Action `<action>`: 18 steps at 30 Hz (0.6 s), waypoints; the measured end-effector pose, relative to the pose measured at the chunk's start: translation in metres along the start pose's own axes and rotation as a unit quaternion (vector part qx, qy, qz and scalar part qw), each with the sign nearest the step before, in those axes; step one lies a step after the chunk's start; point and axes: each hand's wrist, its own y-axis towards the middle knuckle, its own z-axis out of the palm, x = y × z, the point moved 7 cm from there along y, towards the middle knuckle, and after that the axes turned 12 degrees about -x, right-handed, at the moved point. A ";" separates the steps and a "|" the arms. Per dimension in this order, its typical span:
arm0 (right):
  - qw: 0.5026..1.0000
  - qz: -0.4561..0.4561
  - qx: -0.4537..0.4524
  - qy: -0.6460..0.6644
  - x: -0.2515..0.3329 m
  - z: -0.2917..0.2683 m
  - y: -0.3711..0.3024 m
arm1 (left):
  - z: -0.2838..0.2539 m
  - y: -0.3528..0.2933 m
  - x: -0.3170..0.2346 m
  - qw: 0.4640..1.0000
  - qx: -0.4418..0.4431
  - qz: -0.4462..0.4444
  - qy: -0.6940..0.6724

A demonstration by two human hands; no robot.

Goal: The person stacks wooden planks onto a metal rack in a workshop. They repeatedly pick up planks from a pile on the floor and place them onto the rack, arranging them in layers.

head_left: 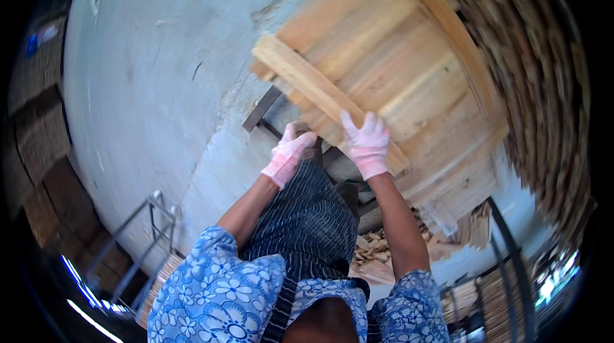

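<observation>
My right hand (368, 143), in a pink-and-white knit glove, grips a light wooden plank (320, 86) near its lower right end. The plank lies slantwise across a layer of wooden boards (409, 48) set side by side. At the near edge of the boards, my left hand (293, 149), gloved alike, is closed with its fingers curled. What it holds, if anything, is too blurred and hidden to make out. A dark metal support (262, 109) shows under the boards' left side.
A longer wooden piece (457, 29) runs along the boards' right side. Stacked wood (531, 68) rises at the far right. Wood offcuts (377, 250) lie below the boards. A metal frame (144, 234) stands lower left on the grey floor (153, 87); brown stacks (38, 138) line the left.
</observation>
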 end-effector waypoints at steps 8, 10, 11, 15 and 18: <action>0.996 0.028 -0.001 0.089 0.002 0.006 0.004 | 0.036 -0.047 0.013 0.983 0.101 0.077 0.130; 0.995 0.056 0.031 0.076 0.002 0.016 0.006 | 0.053 -0.051 0.012 0.976 0.116 0.106 0.149; 0.990 0.080 0.031 0.112 0.001 0.018 0.000 | 0.057 -0.061 0.015 0.973 0.108 0.131 0.157; 0.946 0.250 -0.056 0.199 -0.046 -0.055 -0.057 | 0.090 -0.104 0.011 0.942 0.099 0.250 0.203; 0.853 0.379 -0.202 0.298 -0.100 -0.105 -0.180 | 0.132 -0.137 0.048 0.875 0.179 0.310 0.327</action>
